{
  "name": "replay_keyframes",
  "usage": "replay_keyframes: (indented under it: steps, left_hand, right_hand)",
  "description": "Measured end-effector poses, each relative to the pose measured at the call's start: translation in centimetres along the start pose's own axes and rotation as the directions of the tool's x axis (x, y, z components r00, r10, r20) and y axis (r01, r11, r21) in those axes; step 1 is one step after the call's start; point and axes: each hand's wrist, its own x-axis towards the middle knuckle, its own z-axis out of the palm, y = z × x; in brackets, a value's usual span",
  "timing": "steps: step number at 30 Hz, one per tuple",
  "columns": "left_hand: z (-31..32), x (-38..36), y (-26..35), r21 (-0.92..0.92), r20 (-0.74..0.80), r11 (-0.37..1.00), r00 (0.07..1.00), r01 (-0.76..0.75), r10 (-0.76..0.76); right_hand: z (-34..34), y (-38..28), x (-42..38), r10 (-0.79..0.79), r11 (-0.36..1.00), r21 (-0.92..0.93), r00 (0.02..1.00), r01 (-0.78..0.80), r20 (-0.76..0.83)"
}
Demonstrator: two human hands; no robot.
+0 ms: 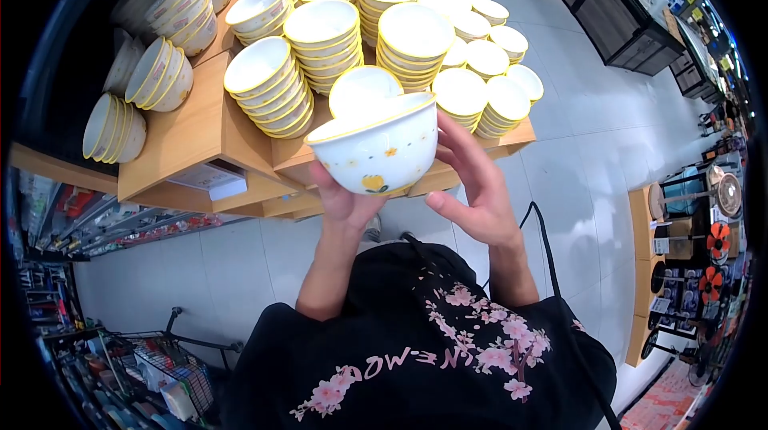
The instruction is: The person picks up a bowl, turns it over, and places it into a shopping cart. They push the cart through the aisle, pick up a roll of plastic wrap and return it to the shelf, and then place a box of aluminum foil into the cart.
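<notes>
The setting is a shop floor (592, 162) of smooth grey tiles with thin joint lines, on which a pale wooden display stand (188, 122) carries stacked bowls.

I read the left hand (344, 198) as the support: it is clamped on the lower left of a single bowl (384, 160), palm beneath the curve. I read the right hand (478, 190) as spread: its fingers curve up along the bowl's right side, while the thumb stands clear of the wall. I cannot tell how firmly those fingers bear on it. The two hands are apart, with the bowl between them, raised in front of the stand.

Bowl: glossy white, deep, round-walled, with a narrow yellow rim. The surface is smooth, printed with small scattered flowers and one larger yellow motif near the base.

Orientation: the mouth faces upward and leans left; the rim line climbs from left to right. The decorated wall faces my viewpoint. The form is round, so I take its axis as running from base to mouth, tilted off vertical.

Outward from the hands, I note nested bowl stacks (276, 90) with matching yellow rims behind the bowl. Several bowls (162, 76) at the left lie tipped on their sides. A white label card (228, 182) sits under the stand's top. Below the hands is a black garment (320, 350) with pink blossom print. A thin black cable (552, 258) hangs on the right. A wire basket (188, 370) stands lower left; fans with orange blades (718, 240) line the far right.
</notes>
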Motion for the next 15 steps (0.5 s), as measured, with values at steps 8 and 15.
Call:
replay_keyframes:
  steps: [8,15]
  left_hand:
    - [5.3,0.0,-3.1,0.223,-0.087,0.973,0.993,-0.061,0.082]
    - [5.7,-1.6,-4.8,0.415,-0.25,0.91,0.957,-0.029,0.144]
  right_hand:
    - [-2.1,0.6,-1.1,0.024,1.0,-0.006,0.999,-0.024,-0.026]
    - [-3.7,1.6,-2.6,0.082,0.992,0.096,0.996,-0.079,-0.022]
